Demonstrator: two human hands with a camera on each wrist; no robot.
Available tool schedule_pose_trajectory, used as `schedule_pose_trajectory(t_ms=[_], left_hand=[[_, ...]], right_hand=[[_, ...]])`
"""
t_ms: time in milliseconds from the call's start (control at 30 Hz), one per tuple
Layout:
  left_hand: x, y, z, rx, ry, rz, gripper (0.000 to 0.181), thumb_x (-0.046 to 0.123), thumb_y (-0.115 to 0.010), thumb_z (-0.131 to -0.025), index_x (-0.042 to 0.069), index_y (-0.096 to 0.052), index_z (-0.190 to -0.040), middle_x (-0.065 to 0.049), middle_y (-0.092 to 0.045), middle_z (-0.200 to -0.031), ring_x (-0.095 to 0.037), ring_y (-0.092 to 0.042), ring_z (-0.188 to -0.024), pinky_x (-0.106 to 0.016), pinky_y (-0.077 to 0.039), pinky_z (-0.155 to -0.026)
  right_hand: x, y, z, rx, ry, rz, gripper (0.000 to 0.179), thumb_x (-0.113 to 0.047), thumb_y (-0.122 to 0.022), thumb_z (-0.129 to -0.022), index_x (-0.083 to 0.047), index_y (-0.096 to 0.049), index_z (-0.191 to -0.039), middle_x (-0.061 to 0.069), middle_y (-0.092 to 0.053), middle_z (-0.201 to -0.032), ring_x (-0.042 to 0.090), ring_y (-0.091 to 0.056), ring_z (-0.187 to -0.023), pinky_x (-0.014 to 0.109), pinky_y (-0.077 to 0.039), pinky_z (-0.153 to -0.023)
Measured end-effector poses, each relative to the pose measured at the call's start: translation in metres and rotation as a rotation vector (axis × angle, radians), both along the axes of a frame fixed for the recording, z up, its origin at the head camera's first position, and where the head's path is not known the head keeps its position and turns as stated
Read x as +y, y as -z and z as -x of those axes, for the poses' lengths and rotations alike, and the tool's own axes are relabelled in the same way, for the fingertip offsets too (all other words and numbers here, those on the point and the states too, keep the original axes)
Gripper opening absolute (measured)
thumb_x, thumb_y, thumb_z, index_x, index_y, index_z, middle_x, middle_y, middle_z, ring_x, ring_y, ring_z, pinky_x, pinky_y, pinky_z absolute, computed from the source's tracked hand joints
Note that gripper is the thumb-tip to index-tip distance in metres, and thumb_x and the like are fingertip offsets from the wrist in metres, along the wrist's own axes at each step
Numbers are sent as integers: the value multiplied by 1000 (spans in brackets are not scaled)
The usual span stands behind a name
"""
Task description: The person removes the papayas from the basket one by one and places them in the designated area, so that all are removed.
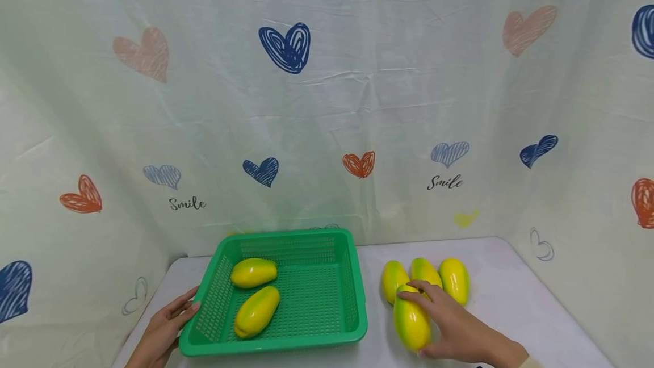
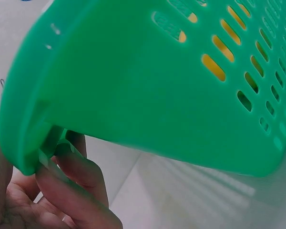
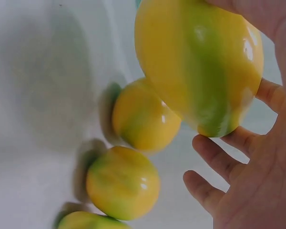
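At the left side of the green plastic basket (image 1: 352,331), my left hand (image 1: 166,325) grips the rim. In the left wrist view, its fingers (image 2: 76,191) curl up under the basket's rim. Two yellow-green papayas, one behind (image 1: 254,273) and one in front (image 1: 257,312), lie inside. My right hand (image 1: 455,325) holds another papaya (image 1: 411,322) between thumb and fingers, to the right of the basket. In the right wrist view, this papaya (image 3: 200,62) is raised above the others, its shadow falling on the table. The little finger is spread away from it.
Three more papayas, left (image 1: 394,278), middle (image 1: 425,270) and right (image 1: 455,280), lie in a row behind the held one. They rest on a white table (image 1: 490,266). A pale curtain (image 1: 327,112) printed with hearts hangs behind and at both sides.
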State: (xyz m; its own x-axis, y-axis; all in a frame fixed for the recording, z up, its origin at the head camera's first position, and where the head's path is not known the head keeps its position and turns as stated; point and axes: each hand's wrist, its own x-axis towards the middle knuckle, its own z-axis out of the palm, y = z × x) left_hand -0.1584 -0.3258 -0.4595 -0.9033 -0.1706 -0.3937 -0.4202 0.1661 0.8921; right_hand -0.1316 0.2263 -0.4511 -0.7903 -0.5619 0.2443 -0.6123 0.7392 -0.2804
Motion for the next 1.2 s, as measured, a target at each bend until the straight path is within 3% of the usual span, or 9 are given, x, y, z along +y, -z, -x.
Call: schedule_pose_trajectory(t_ms=[167,400,600,833,1033,1200], left_hand=[[0,0,-1,4,-9,-3,94,54,-67,-77,8,-24,-147,-25,-25,-137,-28,-48,-107,-40,-50,-75],[1,-1,0,3,-10,-7,93,54,-66,-78,7,-24,-147,-24,-25,-136,-24,-50,-103,-39,-50,-75],[1,0,1,-1,-27,-19,92,53,-66,-78,7,-25,-146,-23,-29,-133,-25,-49,-102,-38,-49,-74],[2,-1,0,4,-15,-16,94,55,-66,-77,8,-24,-147,-24,-23,-138,-32,-40,-113,-38,-49,-76],[3,-2,-1,6,-34,-13,94,55,-66,-76,8,-26,-146,-20,-28,-134,-26,-45,-104,-38,-48,-74],[3,-1,-2,4,-33,-25,91,53,-66,-78,9,-25,-147,-22,-24,-138,-26,-44,-106,-38,-48,-75]], right_hand=[[1,12,-3,-3,-40,-4,95,-38,-84,-57,-30,-38,-139,1,-32,-140,18,-38,-119,47,-42,-88],[2,22,-7,-155,-35,-22,89,-54,-76,-67,-37,-30,-141,-1,-25,-145,18,-36,-121,46,-43,-90],[2,27,-8,-319,10,-12,85,-69,-64,-68,-41,-28,-141,-5,-20,-146,18,-37,-119,47,-45,-88],[2,35,-6,-314,19,-28,88,-72,-63,-66,-37,-32,-140,-3,-19,-147,18,-37,-119,48,-44,-87],[2,33,-5,-380,30,-17,84,-68,-64,-68,-38,-32,-140,-2,-15,-148,21,-39,-118,47,-45,-87],[2,32,-5,-384,26,-22,82,-67,-64,-70,-39,-32,-141,-2,-15,-148,22,-37,-120,48,-44,-88]])
